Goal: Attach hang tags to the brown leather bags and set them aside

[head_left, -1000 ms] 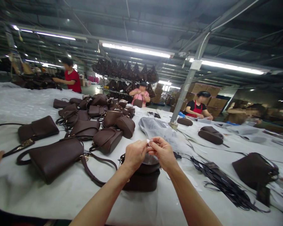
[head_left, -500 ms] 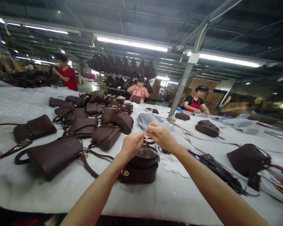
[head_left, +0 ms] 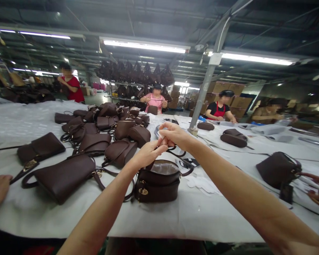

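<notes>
Clearly, the open bag [head_left: 156, 191] stands on the white table [head_left: 138, 223], just in front of the person, and from my spot its mouth shows a pale, shiny lining [head_left: 164, 168]; whether anything lies deeper inside I cannot tell. It sits upright, mouth facing up, its long axis running left to right along the table, with a gold charm [head_left: 143, 191] on its near side toward the left and a handle [head_left: 188, 172] curving out at the right. Above and slightly beyond that mouth the two hands meet. The right hand [head_left: 172, 136] is drawn into a narrow pinch, a white scrap [head_left: 161, 135] at its fingertips. The left hand [head_left: 149, 153] comes up against it, fingers close together; whether it grips the scrap too I cannot tell. Another bag [head_left: 62, 177] lies to the left, a pile [head_left: 95, 143] of brown bags spreads behind it, and white sheets [head_left: 203, 185] lie right of the open bag.
</notes>
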`<state>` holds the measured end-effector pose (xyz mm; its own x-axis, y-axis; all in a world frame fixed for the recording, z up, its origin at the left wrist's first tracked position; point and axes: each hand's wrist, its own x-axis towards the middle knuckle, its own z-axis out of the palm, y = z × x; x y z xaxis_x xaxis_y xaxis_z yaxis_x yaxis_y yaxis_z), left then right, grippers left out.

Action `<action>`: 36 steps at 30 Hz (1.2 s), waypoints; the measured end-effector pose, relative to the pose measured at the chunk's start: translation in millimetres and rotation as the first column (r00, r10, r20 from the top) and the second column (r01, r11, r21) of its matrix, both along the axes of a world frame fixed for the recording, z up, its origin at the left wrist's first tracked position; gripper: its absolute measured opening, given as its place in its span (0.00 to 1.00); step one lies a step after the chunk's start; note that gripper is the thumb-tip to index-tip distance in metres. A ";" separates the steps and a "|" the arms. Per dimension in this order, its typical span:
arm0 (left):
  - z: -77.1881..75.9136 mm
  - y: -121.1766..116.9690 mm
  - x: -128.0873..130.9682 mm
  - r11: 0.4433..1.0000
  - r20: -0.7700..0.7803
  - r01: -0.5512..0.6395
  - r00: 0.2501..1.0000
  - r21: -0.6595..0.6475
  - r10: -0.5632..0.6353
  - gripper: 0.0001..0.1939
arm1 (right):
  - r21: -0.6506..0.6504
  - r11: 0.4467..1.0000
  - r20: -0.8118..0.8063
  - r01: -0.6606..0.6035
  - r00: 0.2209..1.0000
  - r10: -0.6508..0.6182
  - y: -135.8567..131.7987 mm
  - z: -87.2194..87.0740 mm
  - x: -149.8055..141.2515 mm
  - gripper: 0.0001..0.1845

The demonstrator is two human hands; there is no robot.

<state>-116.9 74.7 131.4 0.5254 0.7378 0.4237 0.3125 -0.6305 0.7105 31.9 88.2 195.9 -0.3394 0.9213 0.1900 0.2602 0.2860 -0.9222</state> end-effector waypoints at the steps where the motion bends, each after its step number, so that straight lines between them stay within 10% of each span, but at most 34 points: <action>1: -0.3 -0.4 3.7 1.000 -0.036 -0.013 0.999 -0.006 0.013 0.15 | 0.032 0.999 -0.021 0.006 1.000 -0.005 -1.4 2.4 -2.1 0.10; 6: -3.3 2.7 6.2 0.994 -0.275 -0.036 0.959 0.102 0.063 0.15 | 0.249 0.968 -0.061 0.041 0.998 -0.027 -2.6 2.6 0.4 0.11; 10: 3.0 14.9 -7.0 0.989 -0.386 0.035 0.922 0.141 0.022 0.12 | 0.506 0.862 0.215 0.028 0.964 -0.158 -9.8 -14.6 16.1 0.28; 14: 10.3 28.4 -12.9 0.991 -0.378 0.111 0.923 0.079 -0.073 0.15 | 0.593 0.793 0.696 -0.141 0.584 -0.417 -27.0 -30.5 18.6 0.48; 18: 10.8 18.6 -11.0 0.968 -0.349 -0.040 0.928 0.249 0.128 0.11 | 0.492 0.864 0.852 -0.108 0.266 -0.452 -29.9 -32.6 15.0 0.20; 22: -11.3 -26.6 -4.4 0.730 -0.048 -0.382 0.869 0.567 0.492 0.14 | 0.122 0.985 0.839 -0.123 0.543 -0.036 -12.7 -29.9 25.5 0.08; 26: -52.4 -63.8 13.5 0.837 -0.389 -0.091 0.854 0.540 0.344 0.13 | -0.388 0.885 0.391 -0.256 0.824 0.410 1.4 -33.5 38.5 0.11; 30: -69.1 -61.7 32.7 0.905 -0.555 -0.224 0.729 0.361 0.402 0.24 | -0.458 0.811 0.319 -0.364 0.784 0.532 6.8 -42.3 42.7 0.12; 36: -45.5 -25.7 51.4 0.989 -0.812 -0.137 0.570 0.059 0.127 0.34 | -0.494 0.772 0.319 -0.399 0.743 0.588 18.0 -61.3 50.4 0.12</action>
<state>-65.4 49.0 86.0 0.5418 0.8292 -0.1372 0.8400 -0.5286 0.1221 82.3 106.3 134.7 -0.7216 0.5577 -0.4102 0.5749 0.1527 -0.8038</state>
